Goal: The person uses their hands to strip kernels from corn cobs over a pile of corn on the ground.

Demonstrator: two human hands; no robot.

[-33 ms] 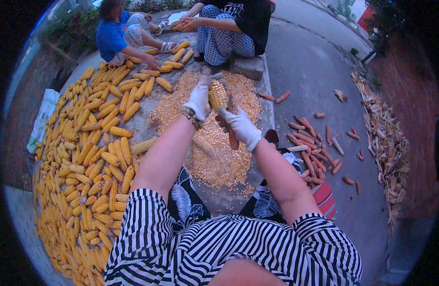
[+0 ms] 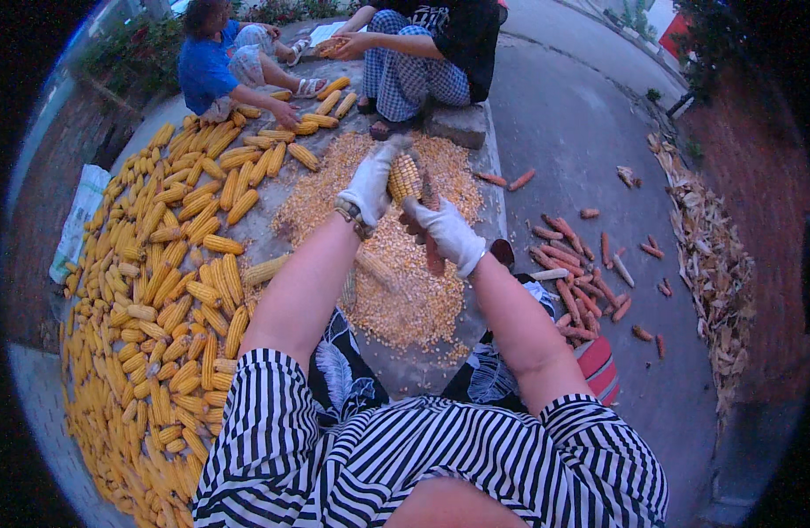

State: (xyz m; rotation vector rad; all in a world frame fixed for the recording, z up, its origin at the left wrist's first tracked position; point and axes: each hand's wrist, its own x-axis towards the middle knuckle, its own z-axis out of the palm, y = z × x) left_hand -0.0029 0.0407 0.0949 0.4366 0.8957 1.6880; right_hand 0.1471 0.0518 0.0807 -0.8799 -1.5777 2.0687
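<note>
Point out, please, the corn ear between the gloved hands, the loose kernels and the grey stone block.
Corn ear (image 2: 405,179): head view, middle of its kernel rows.
Loose kernels (image 2: 411,292): head view, nearer part of the heap.
Grey stone block (image 2: 458,128): head view, the side facing the camera.

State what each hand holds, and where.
Left hand: yellow corn ear, apparently by its far end; blur hides the exact contact. Right hand: reddish cob, around its middle, beside the ear.
</note>
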